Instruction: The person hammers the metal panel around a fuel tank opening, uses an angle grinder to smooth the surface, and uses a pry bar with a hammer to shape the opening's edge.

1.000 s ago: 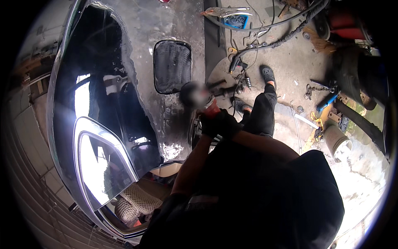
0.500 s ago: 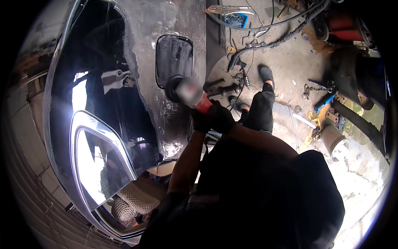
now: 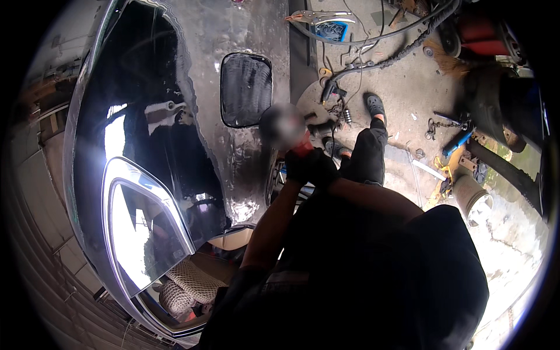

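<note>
Both my hands, in dark gloves, are closed on a red angle grinder [image 3: 303, 143], its round grey head and dark disc partly blurred. My left hand [image 3: 297, 167] grips the body from the left; my right hand [image 3: 324, 170] wraps it from the right. The disc is at the right edge of the car's bare-metal side panel [image 3: 204, 35], below and right of the dark rounded-square fuel flap [image 3: 247, 90]. Whether the disc touches the panel I cannot tell. Black glossy paint [image 3: 140, 64] borders the sanded metal with a ragged edge.
A car side window [image 3: 149, 233] lies at lower left. On the concrete floor at right are locking pliers [image 3: 324, 17], a blue tray [image 3: 331, 30], thick cables [image 3: 402, 55], a blue cylinder [image 3: 458, 143] and a white bucket [image 3: 471, 195]. My shoe [image 3: 374, 104] stands among loose tools.
The grinder and both hands have shifted right, from beside the fuel flap's lower edge to the panel's right edge. The flap's lower right corner now shows.
</note>
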